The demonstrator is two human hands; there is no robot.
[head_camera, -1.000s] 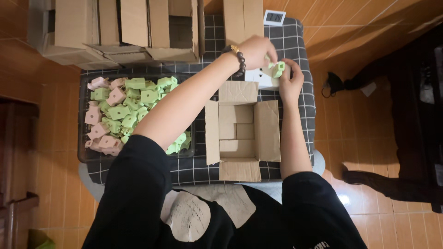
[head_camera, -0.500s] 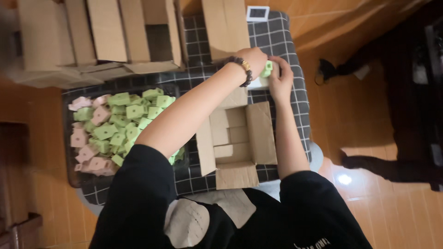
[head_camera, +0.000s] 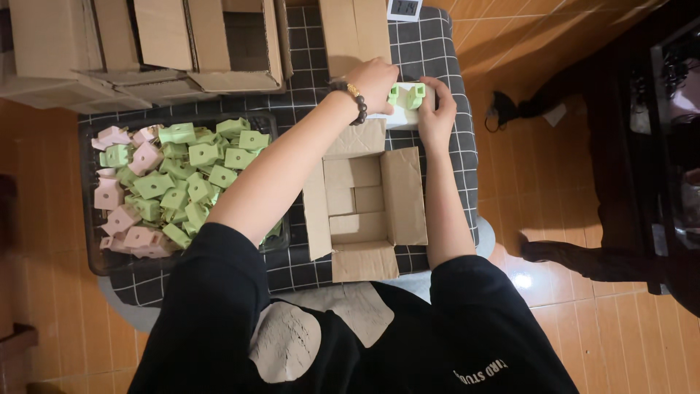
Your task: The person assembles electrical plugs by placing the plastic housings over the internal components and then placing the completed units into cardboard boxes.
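My left hand (head_camera: 375, 82) reaches across the table and pinches a small green plastic piece (head_camera: 394, 95) over a white block (head_camera: 402, 115) at the far right of the checked cloth. My right hand (head_camera: 436, 111) rests against that block's right side, next to a second green piece (head_camera: 416, 94) standing on it. An open, empty cardboard box (head_camera: 364, 203) with its flaps spread lies just in front of the block. To the left, a dark tray (head_camera: 95, 252) holds a heap of several green and pink plastic pieces (head_camera: 175, 182).
Open cardboard boxes (head_camera: 146, 44) are stacked along the table's far edge, with another box (head_camera: 355, 29) and a small display device (head_camera: 403, 9) at the far right. An orange tiled floor (head_camera: 569, 175) and dark furniture (head_camera: 656, 146) lie to the right.
The view has shifted slightly; both hands stay at the white block, fingers adjusting the green pieces on it.
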